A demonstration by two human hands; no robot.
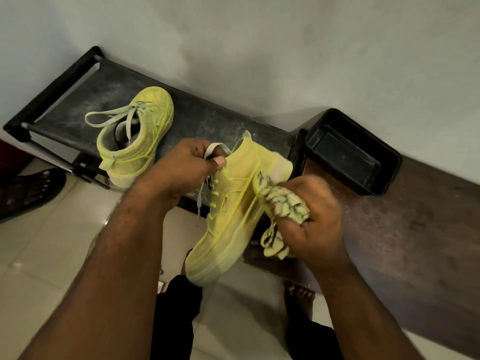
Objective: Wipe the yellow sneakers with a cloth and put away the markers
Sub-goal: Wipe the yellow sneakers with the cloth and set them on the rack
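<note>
Two yellow canvas high-top sneakers are seen from the head view. One sneaker (228,203) is held in the air above the pale tiled floor (39,255), tilted with its toe down toward the person and its heel up near the dark shelf. It is gripped at the collar by the left hand (181,170), whose fingers are curled round the opening while a grey lace loop (218,148) passes over them. A crumpled yellow-and-white patterned cloth (283,203) is clutched in the right hand (317,219), with the fingers closed tightly round it, and the cloth is pressed against the side of the held sneaker near its sole edge. The right hand is blurred.

The other yellow sneaker (137,136) is set upright on the dusty black fabric-topped rack (197,115), its loose pale laces (111,118) trailing to the left. To the right, a black rectangular plastic tray (348,152) is set on a brown wooden surface (428,216) against the grey wall (259,35). A sandalled foot (31,188) is seen at the left edge.
</note>
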